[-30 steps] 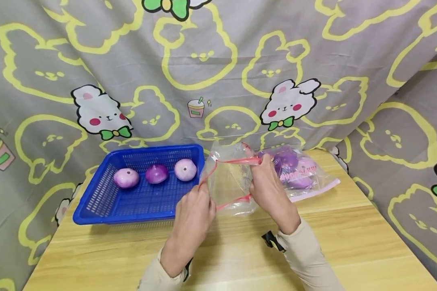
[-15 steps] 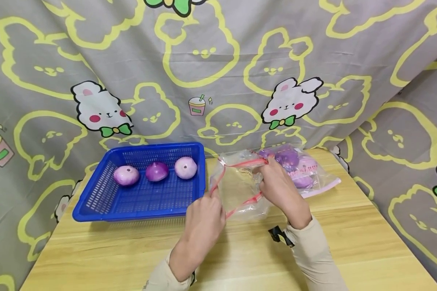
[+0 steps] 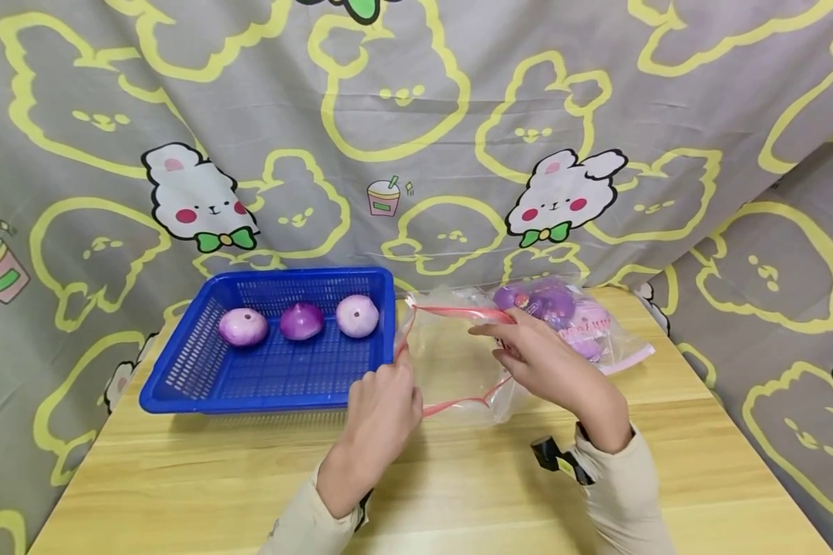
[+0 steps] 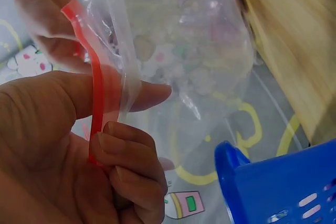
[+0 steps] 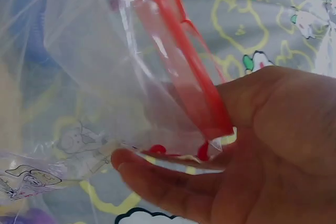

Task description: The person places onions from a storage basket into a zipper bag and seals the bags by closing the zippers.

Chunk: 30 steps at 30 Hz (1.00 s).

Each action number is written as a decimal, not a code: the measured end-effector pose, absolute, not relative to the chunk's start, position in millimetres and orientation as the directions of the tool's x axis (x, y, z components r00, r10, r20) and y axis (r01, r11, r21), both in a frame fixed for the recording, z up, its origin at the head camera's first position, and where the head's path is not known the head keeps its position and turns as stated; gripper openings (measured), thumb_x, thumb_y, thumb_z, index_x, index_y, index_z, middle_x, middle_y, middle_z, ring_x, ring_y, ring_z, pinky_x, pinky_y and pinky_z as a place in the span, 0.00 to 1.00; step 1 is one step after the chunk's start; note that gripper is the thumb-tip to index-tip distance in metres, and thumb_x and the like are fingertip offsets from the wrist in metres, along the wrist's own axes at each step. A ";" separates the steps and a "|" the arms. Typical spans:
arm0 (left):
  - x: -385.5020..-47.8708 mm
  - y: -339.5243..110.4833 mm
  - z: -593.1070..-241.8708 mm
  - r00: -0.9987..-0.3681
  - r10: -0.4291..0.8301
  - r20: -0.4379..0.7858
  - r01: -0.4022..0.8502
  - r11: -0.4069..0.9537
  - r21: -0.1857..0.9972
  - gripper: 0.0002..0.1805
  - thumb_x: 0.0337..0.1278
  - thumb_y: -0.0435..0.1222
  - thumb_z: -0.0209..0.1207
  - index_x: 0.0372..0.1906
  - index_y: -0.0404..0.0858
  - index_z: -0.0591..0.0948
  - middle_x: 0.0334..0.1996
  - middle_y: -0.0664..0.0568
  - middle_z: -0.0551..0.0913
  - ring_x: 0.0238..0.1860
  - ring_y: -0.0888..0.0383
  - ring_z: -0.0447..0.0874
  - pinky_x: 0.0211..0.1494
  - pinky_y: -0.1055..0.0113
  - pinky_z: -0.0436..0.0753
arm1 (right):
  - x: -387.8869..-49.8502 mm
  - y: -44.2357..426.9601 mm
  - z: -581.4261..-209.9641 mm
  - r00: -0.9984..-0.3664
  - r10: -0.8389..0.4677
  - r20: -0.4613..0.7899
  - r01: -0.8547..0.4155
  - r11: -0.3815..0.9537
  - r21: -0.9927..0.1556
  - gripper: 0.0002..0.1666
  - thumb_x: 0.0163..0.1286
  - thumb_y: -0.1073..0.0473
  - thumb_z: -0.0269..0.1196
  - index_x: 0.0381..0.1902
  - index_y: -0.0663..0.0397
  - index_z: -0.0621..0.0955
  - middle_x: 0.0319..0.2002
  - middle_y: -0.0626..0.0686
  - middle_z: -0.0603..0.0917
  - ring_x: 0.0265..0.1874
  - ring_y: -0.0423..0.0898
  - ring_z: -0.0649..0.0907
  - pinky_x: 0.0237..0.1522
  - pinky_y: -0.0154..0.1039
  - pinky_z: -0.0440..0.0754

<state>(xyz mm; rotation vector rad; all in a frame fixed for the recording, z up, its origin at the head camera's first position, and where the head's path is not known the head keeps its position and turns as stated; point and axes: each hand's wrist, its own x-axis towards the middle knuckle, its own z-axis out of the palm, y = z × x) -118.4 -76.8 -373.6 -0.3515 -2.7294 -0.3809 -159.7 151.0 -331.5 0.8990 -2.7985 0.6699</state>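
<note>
Between both hands stands a clear zip bag (image 3: 451, 412) with a red zip strip, its mouth spread wide. My left hand (image 3: 383, 405) grips the left side of that mouth. In the left wrist view the red strip (image 4: 98, 95) runs between thumb and curled fingers. My right hand (image 3: 562, 370) is at the right side of the mouth, fingers extended and touching the film. The right wrist view has the strip's end (image 5: 215, 121) against this hand, fingers fairly straight below it. Some fingertips are hidden behind film.
Left of the bag, a blue plastic basket (image 3: 264, 405) holds three purple onions (image 3: 301, 321) in a row. Behind my right hand lies another clear zip bag (image 3: 628, 359) with several purple round things inside. Everything stands on a wooden table (image 3: 236, 478) against a patterned curtain (image 3: 423, 92).
The right hand has moved right and its fingers have straightened, while the bag's mouth has spread wider. The left hand keeps its grip and has shifted slightly right. The onions have stayed in the basket.
</note>
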 end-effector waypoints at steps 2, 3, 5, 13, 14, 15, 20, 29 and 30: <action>-117.1 -75.6 -373.0 -0.911 0.192 0.366 0.284 0.934 0.216 0.13 0.49 0.33 0.65 0.41 0.34 0.78 0.16 0.44 0.79 0.16 0.44 0.79 0.13 0.54 0.71 | -155.2 152.5 -327.0 -0.812 -0.521 0.265 -0.584 0.720 -0.374 0.25 0.68 0.67 0.63 0.62 0.49 0.80 0.42 0.50 0.79 0.34 0.44 0.74 0.40 0.44 0.75; -115.9 -74.6 -372.5 -0.912 0.195 0.361 0.285 0.934 0.216 0.12 0.51 0.34 0.65 0.39 0.34 0.77 0.16 0.44 0.79 0.16 0.44 0.79 0.13 0.54 0.71 | -153.1 153.2 -324.9 -0.810 -0.518 0.275 -0.586 0.720 -0.371 0.25 0.69 0.66 0.63 0.63 0.47 0.79 0.44 0.51 0.79 0.34 0.44 0.75 0.40 0.44 0.75; -113.2 -72.5 -371.5 -0.913 0.202 0.353 0.289 0.933 0.215 0.12 0.53 0.37 0.65 0.39 0.34 0.77 0.16 0.44 0.80 0.15 0.45 0.79 0.13 0.55 0.71 | -149.0 155.3 -321.1 -0.812 -0.511 0.284 -0.584 0.721 -0.374 0.26 0.70 0.63 0.64 0.64 0.45 0.78 0.52 0.53 0.79 0.38 0.47 0.79 0.45 0.48 0.77; -107.3 -75.5 -363.9 -0.928 0.187 0.323 0.263 0.941 0.212 0.25 0.55 0.42 0.68 0.50 0.29 0.77 0.18 0.43 0.81 0.18 0.43 0.81 0.16 0.53 0.74 | -134.6 159.0 -309.9 -0.829 -0.539 0.148 -0.536 0.689 -0.488 0.43 0.61 0.50 0.73 0.72 0.41 0.70 0.73 0.57 0.66 0.70 0.55 0.69 0.64 0.58 0.70; -106.9 -77.1 -362.5 -0.928 0.188 0.322 0.264 0.941 0.210 0.25 0.54 0.42 0.68 0.50 0.29 0.77 0.17 0.43 0.81 0.18 0.43 0.81 0.16 0.53 0.74 | -133.3 158.6 -308.8 -0.833 -0.539 0.127 -0.522 0.687 -0.505 0.47 0.58 0.48 0.74 0.73 0.41 0.68 0.74 0.56 0.64 0.73 0.55 0.65 0.67 0.58 0.67; -106.4 -78.7 -361.2 -0.927 0.191 0.321 0.266 0.941 0.207 0.24 0.54 0.42 0.69 0.50 0.29 0.77 0.17 0.43 0.81 0.18 0.43 0.81 0.16 0.52 0.74 | -132.3 158.5 -307.8 -0.834 -0.540 0.112 -0.512 0.683 -0.521 0.50 0.56 0.47 0.75 0.75 0.40 0.66 0.75 0.55 0.62 0.74 0.54 0.62 0.68 0.58 0.65; -102.8 -85.8 -352.6 -0.932 0.203 0.300 0.271 0.940 0.208 0.18 0.52 0.41 0.69 0.41 0.33 0.78 0.18 0.43 0.80 0.18 0.43 0.81 0.17 0.53 0.74 | -130.2 160.0 -305.7 -0.816 -0.555 0.165 -0.544 0.637 -0.546 0.54 0.57 0.53 0.75 0.77 0.38 0.61 0.76 0.50 0.60 0.75 0.51 0.60 0.71 0.55 0.62; -82.5 -95.4 -332.1 -0.926 0.188 0.326 0.265 0.941 0.209 0.21 0.52 0.42 0.70 0.46 0.32 0.81 0.18 0.43 0.81 0.18 0.43 0.80 0.17 0.52 0.73 | -132.9 157.6 -306.8 -0.721 -0.532 0.443 -0.693 0.566 -0.448 0.40 0.64 0.71 0.65 0.72 0.50 0.68 0.55 0.48 0.80 0.47 0.41 0.78 0.51 0.44 0.78; -80.2 -96.1 -329.4 -0.925 0.188 0.331 0.267 0.940 0.212 0.21 0.53 0.42 0.70 0.46 0.32 0.81 0.18 0.43 0.80 0.18 0.43 0.80 0.16 0.52 0.72 | -133.2 157.4 -307.0 -0.704 -0.521 0.483 -0.709 0.553 -0.438 0.40 0.62 0.74 0.63 0.71 0.51 0.69 0.51 0.48 0.81 0.43 0.40 0.78 0.47 0.41 0.78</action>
